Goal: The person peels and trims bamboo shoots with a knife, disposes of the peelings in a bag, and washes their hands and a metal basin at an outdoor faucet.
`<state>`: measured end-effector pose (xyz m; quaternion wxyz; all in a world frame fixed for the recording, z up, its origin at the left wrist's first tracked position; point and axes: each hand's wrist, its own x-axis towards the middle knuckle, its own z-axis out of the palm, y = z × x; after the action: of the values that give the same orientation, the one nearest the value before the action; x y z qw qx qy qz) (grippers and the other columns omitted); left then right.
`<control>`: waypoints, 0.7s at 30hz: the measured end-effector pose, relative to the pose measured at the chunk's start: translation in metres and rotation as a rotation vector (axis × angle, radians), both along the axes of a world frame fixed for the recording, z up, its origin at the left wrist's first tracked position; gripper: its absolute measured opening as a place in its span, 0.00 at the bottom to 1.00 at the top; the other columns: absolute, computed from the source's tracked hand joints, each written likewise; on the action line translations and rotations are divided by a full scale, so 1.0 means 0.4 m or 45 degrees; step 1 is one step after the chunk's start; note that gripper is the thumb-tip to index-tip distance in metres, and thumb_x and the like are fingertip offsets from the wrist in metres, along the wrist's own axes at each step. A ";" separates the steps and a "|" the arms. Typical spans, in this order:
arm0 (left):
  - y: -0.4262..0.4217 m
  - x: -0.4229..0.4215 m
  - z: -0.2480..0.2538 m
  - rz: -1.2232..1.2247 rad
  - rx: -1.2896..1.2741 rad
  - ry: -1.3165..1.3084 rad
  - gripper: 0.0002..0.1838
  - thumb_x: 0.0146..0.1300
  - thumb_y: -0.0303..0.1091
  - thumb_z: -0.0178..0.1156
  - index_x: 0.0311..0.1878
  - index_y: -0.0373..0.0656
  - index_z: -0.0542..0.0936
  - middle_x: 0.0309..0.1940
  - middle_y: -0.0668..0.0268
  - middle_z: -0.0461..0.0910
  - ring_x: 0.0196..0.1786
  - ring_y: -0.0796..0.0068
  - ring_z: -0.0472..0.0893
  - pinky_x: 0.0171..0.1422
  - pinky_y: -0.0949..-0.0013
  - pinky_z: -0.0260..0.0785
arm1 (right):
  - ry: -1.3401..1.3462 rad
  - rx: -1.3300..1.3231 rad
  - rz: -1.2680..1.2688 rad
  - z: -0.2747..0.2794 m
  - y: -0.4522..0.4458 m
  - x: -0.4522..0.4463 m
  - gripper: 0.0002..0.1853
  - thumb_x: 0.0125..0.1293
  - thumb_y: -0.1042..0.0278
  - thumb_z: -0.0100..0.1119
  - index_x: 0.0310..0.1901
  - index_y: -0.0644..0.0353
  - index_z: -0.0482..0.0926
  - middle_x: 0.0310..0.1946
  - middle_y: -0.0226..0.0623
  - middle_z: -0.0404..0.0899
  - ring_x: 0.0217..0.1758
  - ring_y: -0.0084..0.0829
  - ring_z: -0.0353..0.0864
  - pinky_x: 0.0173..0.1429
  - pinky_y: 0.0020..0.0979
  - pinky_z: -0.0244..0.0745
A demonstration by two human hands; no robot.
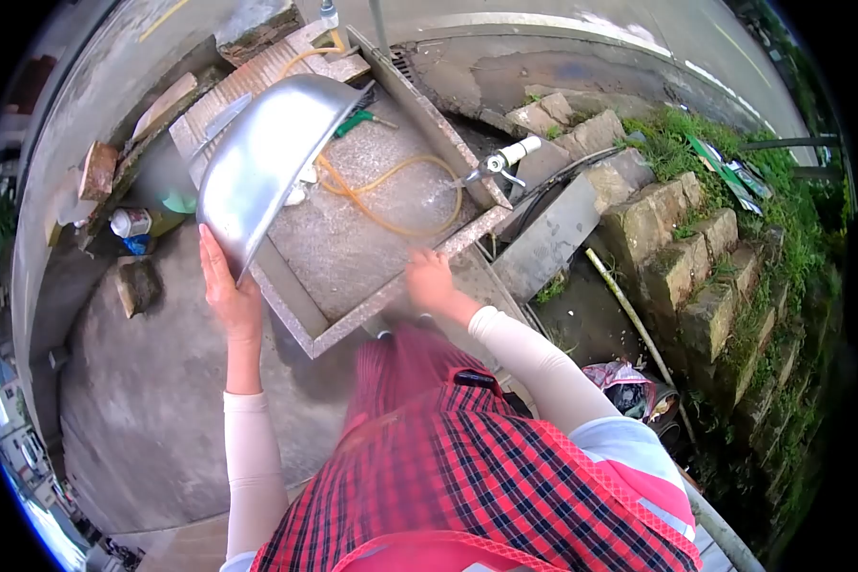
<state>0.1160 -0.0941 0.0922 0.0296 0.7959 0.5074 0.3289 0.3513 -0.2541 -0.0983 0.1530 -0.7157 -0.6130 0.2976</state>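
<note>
A large shiny metal basin [272, 148] is tilted up on its side over the left part of a stone sink [372, 313]. My left hand [227, 291] grips the lower left of its rim, fingers against the outside. My right hand [431, 279] is at the sink's front wall, with its fingers curled in; whatever they may hold is hidden. A yellow hose [391, 229] loops across the sink floor. A green nozzle [355, 123] lies just beyond the basin's rim. Water comes from the tap [498, 164] at the sink's right side.
Behind the basin is a ridged washing slab [248, 81]. Bricks [100, 172] and a white container [131, 223] stand at the left. To the right, a metal sheet [553, 238], a long pole [629, 315] and rough stone blocks [667, 229] border a grassy bank.
</note>
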 end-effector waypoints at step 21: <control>-0.271 0.169 -0.322 0.237 -1.911 -1.561 0.22 0.58 0.32 0.63 0.52 0.30 0.69 0.41 0.54 0.78 0.37 0.66 0.82 0.32 0.67 0.78 | 1.714 -0.100 -1.303 0.016 -0.102 0.167 0.17 0.50 0.83 0.59 0.45 0.72 0.75 0.39 0.44 0.79 0.39 0.39 0.80 0.46 0.40 0.79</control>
<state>0.1837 -0.2026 -0.0367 0.7622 0.2174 0.5425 0.2784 0.4181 -0.2948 -0.0920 0.5764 -0.5798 0.0192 0.5756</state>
